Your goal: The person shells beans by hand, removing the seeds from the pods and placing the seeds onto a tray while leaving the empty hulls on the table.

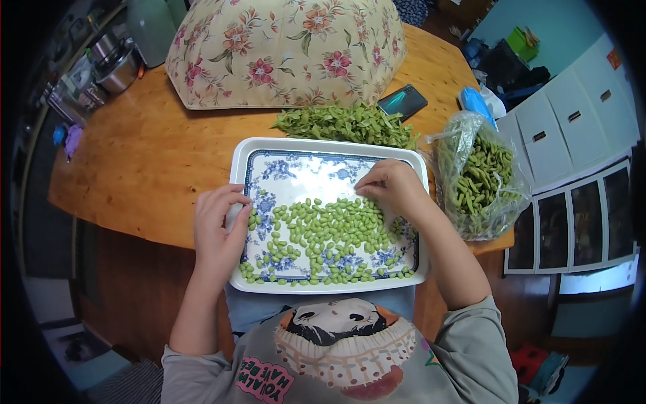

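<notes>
A white tray (233, 166) with a blue floral pattern sits before me at the table's edge. Shelled green soybeans (333, 222) lie loose across its middle and near side, with a few by the left rim. My left hand (217, 217) is at the tray's left rim, thumb and fingers apart, holding nothing that I can see. Over the tray's right part, my right hand (391, 184) has its thumb and fingertips pinched together just beyond the beans. Whether anything small is between them is hidden.
Behind the tray lies a heap of opened green pods (348, 123). A clear plastic bag (459, 129) of soybean pods (482, 177) stands to the right. Farther back on the wooden table (136, 161) are a phone (411, 103), a floral food cover (303, 55) and metal pots (118, 70).
</notes>
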`<state>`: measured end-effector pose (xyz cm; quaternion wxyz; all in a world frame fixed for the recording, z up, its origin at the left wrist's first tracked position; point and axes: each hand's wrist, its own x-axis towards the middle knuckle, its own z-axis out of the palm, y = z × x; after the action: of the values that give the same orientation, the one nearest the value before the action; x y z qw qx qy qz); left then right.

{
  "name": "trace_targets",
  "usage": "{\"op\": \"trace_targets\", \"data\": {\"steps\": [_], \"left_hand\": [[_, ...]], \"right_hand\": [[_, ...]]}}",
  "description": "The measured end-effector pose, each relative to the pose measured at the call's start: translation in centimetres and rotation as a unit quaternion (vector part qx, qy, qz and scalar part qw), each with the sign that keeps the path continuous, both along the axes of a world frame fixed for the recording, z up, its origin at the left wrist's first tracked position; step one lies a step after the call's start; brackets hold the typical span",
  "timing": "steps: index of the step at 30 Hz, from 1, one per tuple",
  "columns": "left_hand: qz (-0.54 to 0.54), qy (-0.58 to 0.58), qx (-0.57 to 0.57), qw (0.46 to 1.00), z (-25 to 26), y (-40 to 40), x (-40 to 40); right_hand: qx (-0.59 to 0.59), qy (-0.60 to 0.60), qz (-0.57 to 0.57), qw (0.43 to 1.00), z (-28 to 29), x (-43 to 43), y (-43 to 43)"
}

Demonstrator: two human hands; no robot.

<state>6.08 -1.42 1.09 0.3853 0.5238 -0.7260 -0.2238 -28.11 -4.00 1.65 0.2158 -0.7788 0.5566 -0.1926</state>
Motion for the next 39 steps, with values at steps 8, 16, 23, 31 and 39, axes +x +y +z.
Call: {"op": "trace_targets", "data": {"steps": [8, 16, 23, 31, 39], "left_hand": [[-0.151, -0.014, 0.023, 0.988, 1.5, -2.1, -2.5], [-0.154, 0.011, 0.082, 0.985, 1.2, -2.6, -3.8], [-0.159, 0.015, 0.087, 0.983, 0.5, -2.2, -3.9], [-0.16, 0.012, 0.081, 0.984, 0.3, -2.1, -4.1], [-0.156, 0.006, 0.078, 0.985, -0.1, -2.1, -4.2]], "right_hand": [[-0.053, 0.091, 0.109, 0.988, -0.3, 0.3, -0.7], [-0.009, 0.004, 0.059, 0.998, -0.2, 1.3, -0.6], [0.013, 0.004, 0.071, 0.997, -0.2, 1.3, -0.8], [-0.089, 0.017, 0.102, 0.991, -0.9, 2.0, -0.7], [-0.015, 0.008, 0.095, 0.995, -0.2, 2.0, -0.7]]}}
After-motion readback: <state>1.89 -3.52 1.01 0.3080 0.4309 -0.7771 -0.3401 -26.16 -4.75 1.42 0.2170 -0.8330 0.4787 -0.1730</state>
